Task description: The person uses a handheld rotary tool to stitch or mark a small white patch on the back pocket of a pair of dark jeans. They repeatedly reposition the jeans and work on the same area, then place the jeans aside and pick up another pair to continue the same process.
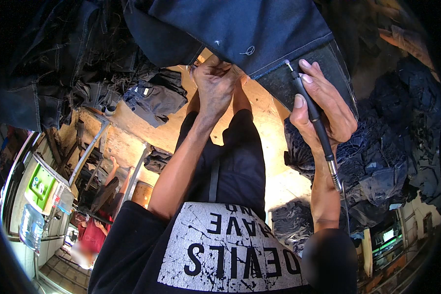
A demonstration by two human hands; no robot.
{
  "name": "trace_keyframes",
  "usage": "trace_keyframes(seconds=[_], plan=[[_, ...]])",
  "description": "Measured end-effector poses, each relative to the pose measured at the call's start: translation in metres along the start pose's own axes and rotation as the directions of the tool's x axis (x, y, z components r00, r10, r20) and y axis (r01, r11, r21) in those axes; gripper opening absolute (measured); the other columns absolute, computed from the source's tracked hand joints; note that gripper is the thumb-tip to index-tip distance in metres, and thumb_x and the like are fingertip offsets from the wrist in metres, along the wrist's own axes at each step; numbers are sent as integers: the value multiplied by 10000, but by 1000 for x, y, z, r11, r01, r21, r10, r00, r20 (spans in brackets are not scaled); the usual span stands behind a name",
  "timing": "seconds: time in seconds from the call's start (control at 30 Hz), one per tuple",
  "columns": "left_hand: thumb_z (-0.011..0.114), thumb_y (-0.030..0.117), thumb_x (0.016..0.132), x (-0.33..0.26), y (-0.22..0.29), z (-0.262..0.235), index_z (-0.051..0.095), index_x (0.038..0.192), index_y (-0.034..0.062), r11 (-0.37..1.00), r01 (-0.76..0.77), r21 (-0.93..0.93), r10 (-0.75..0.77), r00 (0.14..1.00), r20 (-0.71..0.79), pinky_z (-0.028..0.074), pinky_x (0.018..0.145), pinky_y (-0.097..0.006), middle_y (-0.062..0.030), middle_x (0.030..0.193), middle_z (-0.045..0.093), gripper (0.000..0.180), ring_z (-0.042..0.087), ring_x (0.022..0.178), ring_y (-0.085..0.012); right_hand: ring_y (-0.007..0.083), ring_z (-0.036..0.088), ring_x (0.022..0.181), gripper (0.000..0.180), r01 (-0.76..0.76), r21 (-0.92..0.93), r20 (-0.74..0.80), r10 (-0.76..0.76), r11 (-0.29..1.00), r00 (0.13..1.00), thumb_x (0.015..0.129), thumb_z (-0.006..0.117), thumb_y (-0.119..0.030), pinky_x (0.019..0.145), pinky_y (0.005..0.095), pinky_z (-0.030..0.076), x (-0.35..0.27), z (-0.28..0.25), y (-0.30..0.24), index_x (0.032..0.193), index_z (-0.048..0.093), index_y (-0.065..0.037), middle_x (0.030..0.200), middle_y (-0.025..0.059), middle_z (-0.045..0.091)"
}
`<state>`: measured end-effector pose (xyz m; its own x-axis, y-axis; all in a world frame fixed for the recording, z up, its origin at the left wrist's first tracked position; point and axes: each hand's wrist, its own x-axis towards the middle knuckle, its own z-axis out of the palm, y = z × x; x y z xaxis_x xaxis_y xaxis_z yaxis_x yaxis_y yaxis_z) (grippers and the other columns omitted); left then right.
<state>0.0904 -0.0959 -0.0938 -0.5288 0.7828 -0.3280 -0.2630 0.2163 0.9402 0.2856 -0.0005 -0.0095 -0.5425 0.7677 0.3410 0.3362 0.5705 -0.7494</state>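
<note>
A dark blue denim garment (230, 29) spreads across the top of the head view, with a pale stitched hem and a small loop of light thread on it. A dark flat panel (335, 73) shows beyond the hem. My right hand (326, 105) is closed around a black pen-shaped rotary tool (306, 100) with a metal spring at its rear. Its small tip touches or nearly touches the hem; I cannot tell which. At the garment's lower edge, my left hand (214, 88) is closed on the cloth, its fingertips partly hidden.
Piles of dark denim (372, 152) lie to the right, and more dark garments (49, 73) are heaped at the left. A grey pair of shorts (154, 98) lies on the floor. Farther left are a green tray (41, 181), a large water bottle (31, 228) and another person (90, 235).
</note>
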Motion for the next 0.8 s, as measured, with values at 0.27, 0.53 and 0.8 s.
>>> trace_keyframes(seconds=[0.27,0.53,0.8], plan=[[633,-109,839,3,-17,-4,750,1015,-5,1000,-8,20,8,1000,-2,466,781,-251,29,943,720,235,608,852,-70,382,774,1128,340,3,-13,-45,-3,1000,999,794,800,-32,1040,542,599,0,0,5,1132,800,10,1099,217,807],[658,-103,804,1,-5,1,716,955,-50,997,37,63,-36,999,-16,501,781,-245,-60,938,764,170,666,843,-97,381,773,1129,340,-11,-19,-77,9,1000,997,802,795,-31,1046,545,596,-1,1,5,1139,801,15,1102,218,806],[563,-74,752,2,2,13,666,899,-2,1000,9,9,-8,999,-41,359,625,-255,82,773,564,193,447,710,-61,395,769,1133,340,-25,-36,-99,22,999,995,806,787,-3,1051,543,594,-1,1,7,1145,798,22,1114,225,802]])
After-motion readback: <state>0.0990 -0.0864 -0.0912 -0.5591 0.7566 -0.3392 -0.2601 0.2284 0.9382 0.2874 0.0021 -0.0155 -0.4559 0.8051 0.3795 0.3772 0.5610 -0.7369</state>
